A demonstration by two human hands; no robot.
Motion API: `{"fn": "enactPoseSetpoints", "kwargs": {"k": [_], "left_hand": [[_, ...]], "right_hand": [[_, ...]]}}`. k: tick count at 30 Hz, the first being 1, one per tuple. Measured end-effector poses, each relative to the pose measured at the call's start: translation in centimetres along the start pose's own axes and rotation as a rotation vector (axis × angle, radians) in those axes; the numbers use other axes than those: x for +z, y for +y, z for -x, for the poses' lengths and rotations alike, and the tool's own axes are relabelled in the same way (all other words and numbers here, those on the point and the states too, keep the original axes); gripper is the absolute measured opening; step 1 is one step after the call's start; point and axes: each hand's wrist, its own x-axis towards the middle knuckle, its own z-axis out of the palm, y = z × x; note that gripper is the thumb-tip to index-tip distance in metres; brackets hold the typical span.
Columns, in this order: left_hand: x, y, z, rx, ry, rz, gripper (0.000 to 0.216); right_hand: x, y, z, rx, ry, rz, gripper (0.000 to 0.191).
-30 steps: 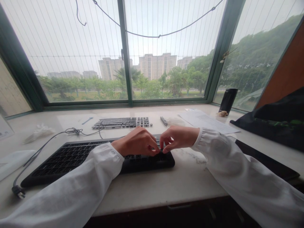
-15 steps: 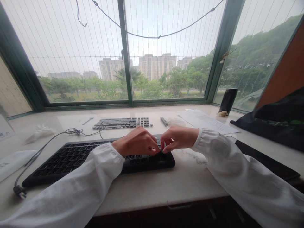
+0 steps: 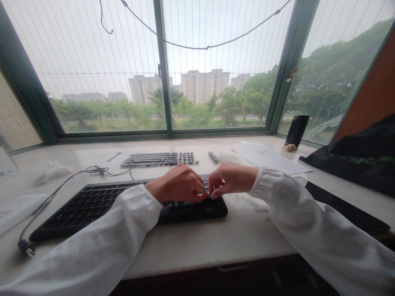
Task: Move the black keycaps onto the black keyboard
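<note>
Left-hand fingers (image 3: 201, 196): curled, tips drawn together and set down on the keys. Right-hand fingers (image 3: 216, 191): thumb and forefinger brought close in a pinch, tips on the same patch of keys. The two sets of fingertips are seen almost touching. Whether a key cap is gripped between them cannot be told; the spot is too small and partly covered.

Left hand (image 3: 177, 183) and right hand (image 3: 232, 178) are held knuckles-up over the right end of the black full-size plastic keyboard (image 3: 92, 203). Both wrists are covered by loose white fabric sleeves (image 3: 101, 242).

The keyboard is laid flat on the pale marble-patterned table (image 3: 216, 240), near its front edge, slanted so that its left end lies nearer. A thin dark cable (image 3: 61, 183) is run from behind the keyboard round its left end to a plug (image 3: 25, 248) lying loose at the near left.

Farther back, a slim grey keyboard (image 3: 159, 159) is placed, well apart from the black one. Just right of it, a dark pen (image 3: 212, 157); beyond that, white printed paper sheets (image 3: 271, 158). A black cylindrical container (image 3: 296, 130) is stood upright at the far right by the window frame. A crumpled white tissue (image 3: 51, 170) is noted at the far left.
</note>
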Motion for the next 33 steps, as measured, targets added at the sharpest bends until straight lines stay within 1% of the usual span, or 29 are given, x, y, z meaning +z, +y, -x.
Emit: {"fn": "enactPoseSetpoints", "kwargs": {"k": [5, 9, 12, 17, 20, 25, 33], "left_hand": [[0.1, 0.0, 0.0, 0.002, 0.011, 0.013, 0.017], [0.4, -0.4, 0.0, -0.026, -0.005, 0.062, 0.023], [0.8, -0.8, -0.1, -0.102, -0.028, 0.116, 0.026], [1.1, -0.9, -0.3, -0.281, -0.045, 0.235, 0.036], [1.2, -0.9, -0.4, -0.331, -0.058, 0.317, 0.040], [1.3, -1.0, -0.4, -0.364, -0.077, 0.406, 0.041], [1.4, -0.9, -0.4, -0.368, -0.063, 0.441, 0.036]], "right_hand": [[0.0, -0.1, 0.0, 0.011, -0.004, -0.006, 0.025], [0.1, 0.1, 0.0, 0.007, -0.002, -0.022, 0.026], [0.1, 0.2, 0.0, 0.010, -0.006, -0.031, 0.028], [0.2, 0.3, -0.1, 0.040, -0.015, -0.082, 0.029], [0.3, 0.5, -0.1, 0.044, -0.017, -0.106, 0.030], [0.4, 0.6, -0.1, 0.046, -0.013, -0.131, 0.029], [0.5, 0.7, -0.3, 0.052, 0.001, -0.149, 0.031]]}}
